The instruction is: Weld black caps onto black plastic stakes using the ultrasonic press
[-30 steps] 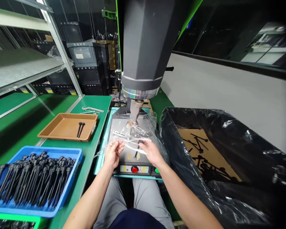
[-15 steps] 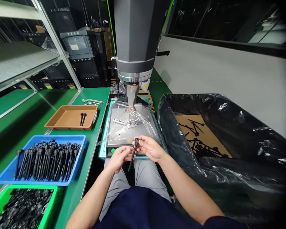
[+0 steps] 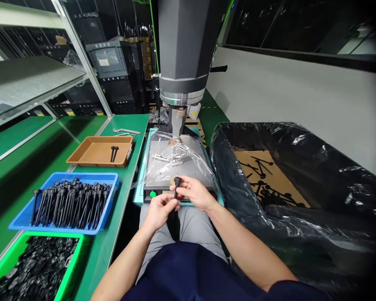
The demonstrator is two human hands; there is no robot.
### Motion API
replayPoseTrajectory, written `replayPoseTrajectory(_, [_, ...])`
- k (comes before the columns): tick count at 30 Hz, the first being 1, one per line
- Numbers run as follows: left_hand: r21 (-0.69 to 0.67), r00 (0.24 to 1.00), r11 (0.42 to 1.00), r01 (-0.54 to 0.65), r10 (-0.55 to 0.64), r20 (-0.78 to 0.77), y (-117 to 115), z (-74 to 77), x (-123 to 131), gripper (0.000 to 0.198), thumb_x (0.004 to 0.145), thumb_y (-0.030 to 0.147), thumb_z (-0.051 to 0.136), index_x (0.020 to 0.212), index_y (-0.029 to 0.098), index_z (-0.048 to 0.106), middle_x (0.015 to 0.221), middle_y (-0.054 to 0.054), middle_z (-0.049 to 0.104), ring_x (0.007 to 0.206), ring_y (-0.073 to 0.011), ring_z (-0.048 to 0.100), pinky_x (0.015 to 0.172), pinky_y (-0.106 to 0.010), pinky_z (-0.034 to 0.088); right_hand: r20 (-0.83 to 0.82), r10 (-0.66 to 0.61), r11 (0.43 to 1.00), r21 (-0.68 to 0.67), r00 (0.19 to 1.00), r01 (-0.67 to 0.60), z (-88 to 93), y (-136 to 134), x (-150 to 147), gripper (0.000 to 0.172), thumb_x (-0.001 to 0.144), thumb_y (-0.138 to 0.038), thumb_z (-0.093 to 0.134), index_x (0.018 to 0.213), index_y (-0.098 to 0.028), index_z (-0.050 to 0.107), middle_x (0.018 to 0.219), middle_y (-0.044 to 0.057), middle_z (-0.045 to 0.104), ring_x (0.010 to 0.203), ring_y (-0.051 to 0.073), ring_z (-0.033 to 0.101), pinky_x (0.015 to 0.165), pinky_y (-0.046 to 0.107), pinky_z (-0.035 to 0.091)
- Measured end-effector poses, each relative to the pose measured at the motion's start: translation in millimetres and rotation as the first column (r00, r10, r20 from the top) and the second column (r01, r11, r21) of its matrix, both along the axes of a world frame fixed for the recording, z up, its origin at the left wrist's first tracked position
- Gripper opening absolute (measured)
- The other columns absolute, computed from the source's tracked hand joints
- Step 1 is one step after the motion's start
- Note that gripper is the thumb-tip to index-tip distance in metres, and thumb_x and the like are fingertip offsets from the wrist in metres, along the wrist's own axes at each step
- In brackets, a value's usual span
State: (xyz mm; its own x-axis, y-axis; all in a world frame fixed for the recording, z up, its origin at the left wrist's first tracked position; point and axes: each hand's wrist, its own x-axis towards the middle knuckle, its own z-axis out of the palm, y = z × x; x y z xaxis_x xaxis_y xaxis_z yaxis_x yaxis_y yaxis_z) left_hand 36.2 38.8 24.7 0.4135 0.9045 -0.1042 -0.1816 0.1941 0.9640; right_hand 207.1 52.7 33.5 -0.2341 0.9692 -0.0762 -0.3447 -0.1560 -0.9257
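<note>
A black threaded bolt [image 3: 177, 182] with a wide head stands nearly upright between my two hands, head up. My left hand [image 3: 161, 210] is closed on its shaft, thumb across the front, which hides the lower end. The fingers of my right hand [image 3: 195, 192] pinch it just under the head. Beyond the hands lies the press's metal base plate [image 3: 158, 177], covered in clear film, with small metal fixture pieces [image 3: 160, 157] on it. Above it hangs the grey press head [image 3: 183, 46] with its metal tool [image 3: 177, 121]. A green button [image 3: 152, 194] shows on the front panel.
On the green bench to the left are a brown tray [image 3: 81, 155] with two bolts, a blue tray [image 3: 19, 220] full of similar bolts, a green bin [image 3: 78, 255] of black discs and a wrench [image 3: 127, 131]. At right stands a large box lined with black plastic [image 3: 319, 167], holding several bolts.
The bolt has turned from a slant to nearly upright. My left hand has come in from beside it and closed on the shaft. The view has shifted slightly left.
</note>
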Motion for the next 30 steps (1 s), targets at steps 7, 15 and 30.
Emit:
replayPoseTrajectory(7, [-0.051,0.997,0.998,-0.036,0.039,0.063,-2.1,-3.0,-5.1,0.025,0.072,0.038,0.078,0.081,0.015,0.073,0.073,-0.007,0.071,0.063,-0.0163,0.061,0.066,-0.028,0.05,0.046,-0.099,0.995,0.033,0.994,0.098,1.4,2.4,-19.1,0.04,0.065,-0.032,0.083,0.095,-0.019,0.062,0.082,0.002,0.07,0.069,0.015,0.063,0.066,0.029,0.051])
replayPoseTrajectory(15, [-0.084,0.989,0.994,-0.069,0.079,0.123,-3.1,-7.8,-15.6,0.026,0.069,0.036,0.08,0.081,0.014,0.073,0.074,-0.007,0.072,0.065,-0.0172,0.063,0.071,-0.03,0.052,0.146,-0.144,0.984,0.129,0.979,0.125,3.2,4.4,-39.7,0.037,0.066,-0.031,0.082,0.093,-0.019,0.06,0.075,-0.001,0.063,0.065,0.013,0.057,0.062,0.027,0.047])
replayPoseTrajectory(30, [0.05,0.995,0.994,-0.094,0.093,0.029,-2.1,-10.4,-32.0,0.028,0.071,0.041,0.076,0.075,0.015,0.069,0.07,-0.003,0.068,0.067,-0.0159,0.061,0.07,-0.03,0.049,0.281,-0.157,0.982,0.147,0.947,0.119,-1.0,9.2,-67.0,0.031,0.065,-0.034,0.079,0.078,-0.02,0.054,0.064,-0.005,0.053,0.055,0.012,0.048,0.048,0.025,0.039])
